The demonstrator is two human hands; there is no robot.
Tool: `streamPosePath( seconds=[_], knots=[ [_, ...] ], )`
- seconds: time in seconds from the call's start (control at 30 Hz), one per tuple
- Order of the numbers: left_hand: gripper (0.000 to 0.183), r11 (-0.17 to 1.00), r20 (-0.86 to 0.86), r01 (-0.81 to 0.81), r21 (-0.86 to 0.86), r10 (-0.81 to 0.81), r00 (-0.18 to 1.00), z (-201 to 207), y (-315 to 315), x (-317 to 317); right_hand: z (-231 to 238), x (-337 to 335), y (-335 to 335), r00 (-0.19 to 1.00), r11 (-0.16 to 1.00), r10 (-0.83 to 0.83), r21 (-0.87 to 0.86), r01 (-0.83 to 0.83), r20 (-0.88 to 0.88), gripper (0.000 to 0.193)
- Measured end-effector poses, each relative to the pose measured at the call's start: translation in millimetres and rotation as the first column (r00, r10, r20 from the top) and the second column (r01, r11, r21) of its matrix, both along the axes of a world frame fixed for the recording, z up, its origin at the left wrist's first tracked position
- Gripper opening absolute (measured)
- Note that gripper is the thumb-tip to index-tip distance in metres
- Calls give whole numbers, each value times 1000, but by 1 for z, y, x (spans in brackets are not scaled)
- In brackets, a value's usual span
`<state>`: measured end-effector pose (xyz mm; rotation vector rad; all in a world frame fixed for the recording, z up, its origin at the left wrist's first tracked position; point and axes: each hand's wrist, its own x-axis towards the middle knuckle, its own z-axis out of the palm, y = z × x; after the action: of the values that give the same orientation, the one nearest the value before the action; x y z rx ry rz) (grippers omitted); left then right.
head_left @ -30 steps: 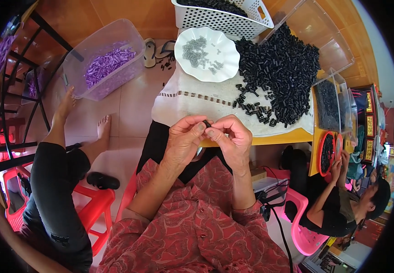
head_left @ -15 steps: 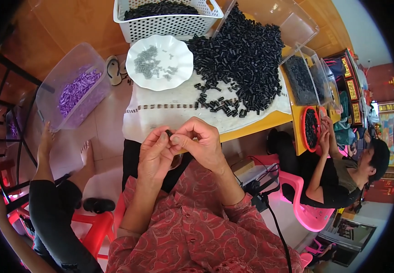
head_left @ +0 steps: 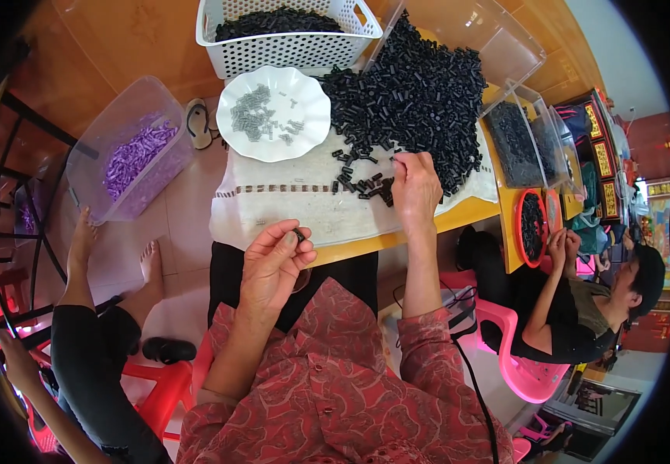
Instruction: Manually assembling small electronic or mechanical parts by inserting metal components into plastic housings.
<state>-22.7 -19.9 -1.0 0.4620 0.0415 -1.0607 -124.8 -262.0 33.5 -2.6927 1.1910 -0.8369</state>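
My left hand [head_left: 271, 263] is closed in front of the table edge, pinching a small black tubular piece [head_left: 299, 235] between thumb and fingertips. Reaching forward over the cloth, my right hand [head_left: 417, 189] has thumb and forefinger pressed together at the near edge of a large heap of black tubular pieces [head_left: 412, 85]. Whatever is between those fingertips is too small to make out. Several loose black pieces [head_left: 367, 184] lie just left of the right hand. Left of the heap, a white scalloped plate [head_left: 310, 139] holds small clear pieces [head_left: 254, 112].
Behind the plate stands a white perforated basket [head_left: 288, 58] of black pieces. Clear bins [head_left: 509, 143] and a red bowl [head_left: 520, 232] are at the right, beside a seated co-worker [head_left: 582, 309]. A bin of purple pieces [head_left: 140, 155] sits at left near another person's legs [head_left: 87, 348].
My right hand has left the left hand and moved forward and right to the heap of black pieces. The left hand stays near its place, still pinching a black piece.
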Motion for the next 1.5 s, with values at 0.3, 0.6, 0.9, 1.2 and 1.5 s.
streamPosePath(
  seconds=[0.3, 0.6, 0.9, 1.2, 1.5],
  knots=[
    [22, 999, 21, 29, -19, -29, 999, -1, -1, -1, -6, 3, -17, 987, 994, -12, 102, 29, -160, 9],
    [24, 1000, 42, 11, 8, -11, 999, -4, -2, 0, 1, 0, 45, 833, 610, -11, 664, -434, 554, 14],
    [26, 1000, 48, -8, 8, 7, 999, 0, -7, -2, 8, -10, 97, 728, 274, -124, 728, -629, 675, 18],
    [24, 999, 3, -6, -36, 6, 1000, -4, -10, -6, 1, -13, 118, 689, 204, -180, 712, -672, 702, 18],
    [24, 999, -11, -38, -30, 38, 999, -3, -9, -6, 8, -5, 138, 680, 255, -110, 682, -686, 725, 14]
  ],
)
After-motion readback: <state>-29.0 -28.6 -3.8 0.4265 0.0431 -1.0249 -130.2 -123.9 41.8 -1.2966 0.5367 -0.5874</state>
